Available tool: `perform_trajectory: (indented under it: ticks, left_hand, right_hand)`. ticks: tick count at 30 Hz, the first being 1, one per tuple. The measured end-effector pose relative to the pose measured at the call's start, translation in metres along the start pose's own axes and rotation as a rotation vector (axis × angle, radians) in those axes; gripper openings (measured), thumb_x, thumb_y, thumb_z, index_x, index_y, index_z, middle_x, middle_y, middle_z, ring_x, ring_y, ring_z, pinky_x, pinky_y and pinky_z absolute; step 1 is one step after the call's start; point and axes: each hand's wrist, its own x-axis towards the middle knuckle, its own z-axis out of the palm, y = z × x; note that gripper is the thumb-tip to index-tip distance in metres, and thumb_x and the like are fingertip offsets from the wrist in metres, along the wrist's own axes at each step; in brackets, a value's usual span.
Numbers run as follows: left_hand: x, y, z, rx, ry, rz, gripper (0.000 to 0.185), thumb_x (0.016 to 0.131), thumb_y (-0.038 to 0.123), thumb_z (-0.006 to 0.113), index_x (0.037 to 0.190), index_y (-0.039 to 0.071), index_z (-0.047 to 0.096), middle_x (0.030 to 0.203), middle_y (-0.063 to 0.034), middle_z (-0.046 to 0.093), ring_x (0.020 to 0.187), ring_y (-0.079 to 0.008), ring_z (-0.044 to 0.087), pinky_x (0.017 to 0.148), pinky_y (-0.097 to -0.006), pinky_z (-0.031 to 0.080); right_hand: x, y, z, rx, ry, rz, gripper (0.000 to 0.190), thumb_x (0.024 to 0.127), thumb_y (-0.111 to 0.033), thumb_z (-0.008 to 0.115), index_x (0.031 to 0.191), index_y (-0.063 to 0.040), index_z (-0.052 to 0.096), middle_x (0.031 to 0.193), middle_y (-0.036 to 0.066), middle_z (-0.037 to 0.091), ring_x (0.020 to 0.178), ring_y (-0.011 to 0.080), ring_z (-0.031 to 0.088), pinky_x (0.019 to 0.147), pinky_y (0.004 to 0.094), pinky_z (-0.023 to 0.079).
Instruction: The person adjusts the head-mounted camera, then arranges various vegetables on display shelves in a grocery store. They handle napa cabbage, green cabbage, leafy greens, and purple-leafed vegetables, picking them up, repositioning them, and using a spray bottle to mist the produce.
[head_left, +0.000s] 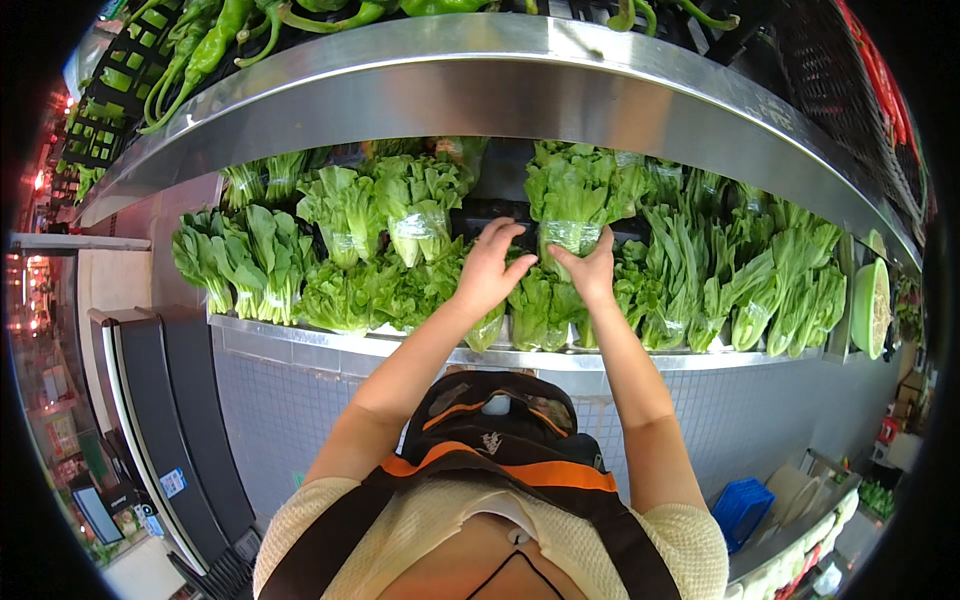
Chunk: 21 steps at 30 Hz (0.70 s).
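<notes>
My right hand (589, 266) has its thumb and fingers around the base of a leafy lettuce bundle (574, 187), which is bound in clear film. To its left, my left hand (491, 270) is empty with its fingers apart, over a dark gap in the shelf. Loose-leaf lettuce (544, 311) lies in the front row below both hands. Two more film-wrapped lettuce bundles, a nearer one (420, 202) and a farther one (341, 210), stand left of my left hand.
A steel ledge (487, 97) overhangs the back of the vegetable shelf, with green peppers (217, 45) above it. Dark leafy greens (274, 262) fill the left end, and long-leaf greens (671, 270) the right. A metal rim (555, 360) borders the front. A green bowl (870, 307) is far right.
</notes>
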Motion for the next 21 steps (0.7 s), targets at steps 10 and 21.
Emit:
perform_trajectory:
  ticks: [10,21]
  left_hand:
    - [-0.011,-0.014,-0.021,0.034,0.024,-0.031,0.042,0.077,0.025,0.067,0.110,0.002,0.053,0.118,-0.0160,0.050,0.105,-0.0345,0.052,0.087,-0.0389,0.044]
    - [-0.034,-0.026,-0.061,-0.096,0.189,-0.080,0.033,0.078,0.018,0.067,0.104,0.002,0.056,0.112,-0.0167,0.054,0.101,-0.0332,0.054,0.085,-0.0370,0.044]
  right_hand:
    - [0.008,-0.004,-0.010,-0.152,-0.097,0.048,0.098,0.060,-0.028,0.082,0.127,0.016,0.026,0.113,0.028,0.053,0.105,0.0315,0.054,0.089,0.0336,0.043]
    - [0.006,0.007,-0.002,-0.136,-0.133,0.056,0.100,0.059,-0.027,0.083,0.129,0.014,0.024,0.120,0.028,0.048,0.111,0.0312,0.050,0.092,0.0333,0.040]
